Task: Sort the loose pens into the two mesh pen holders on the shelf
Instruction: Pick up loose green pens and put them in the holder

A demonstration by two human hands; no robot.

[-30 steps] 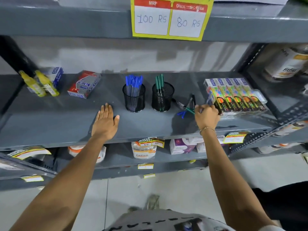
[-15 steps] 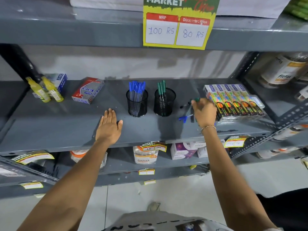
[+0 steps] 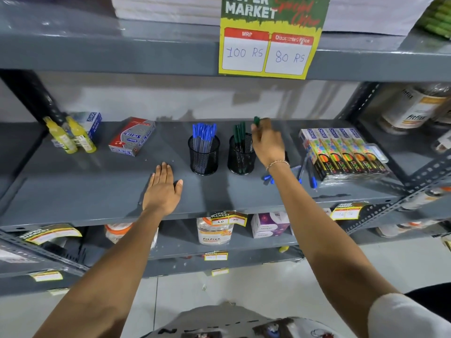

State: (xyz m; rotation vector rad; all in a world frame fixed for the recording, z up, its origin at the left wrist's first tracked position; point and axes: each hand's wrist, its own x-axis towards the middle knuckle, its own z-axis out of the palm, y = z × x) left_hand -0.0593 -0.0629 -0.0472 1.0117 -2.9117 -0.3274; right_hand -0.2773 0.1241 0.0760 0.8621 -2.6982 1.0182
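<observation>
Left of the black mesh holder of blue pens (image 3: 204, 154), the left hand (image 3: 162, 189) lies flat, fingers spread, empty, near the grey metal shelf's (image 3: 73, 191) front edge. Right of it, the black mesh holder of green pens (image 3: 240, 154); the right hand (image 3: 267, 142) pinches a green pen (image 3: 256, 121) above. Loose blue pens (image 3: 305, 174) lie further right.

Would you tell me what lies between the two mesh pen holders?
Nothing: in the head view, bare shelf separates the blue-pen holder from the green-pen holder.

Grey shelf (image 3: 73, 191), left to right: yellow bottles (image 3: 70, 137), red box (image 3: 133, 136), two mesh holders (image 3: 203, 154), loose blue pens (image 3: 305, 174), marker packs (image 3: 341, 152); left hand (image 3: 162, 189) flat, centre.
</observation>
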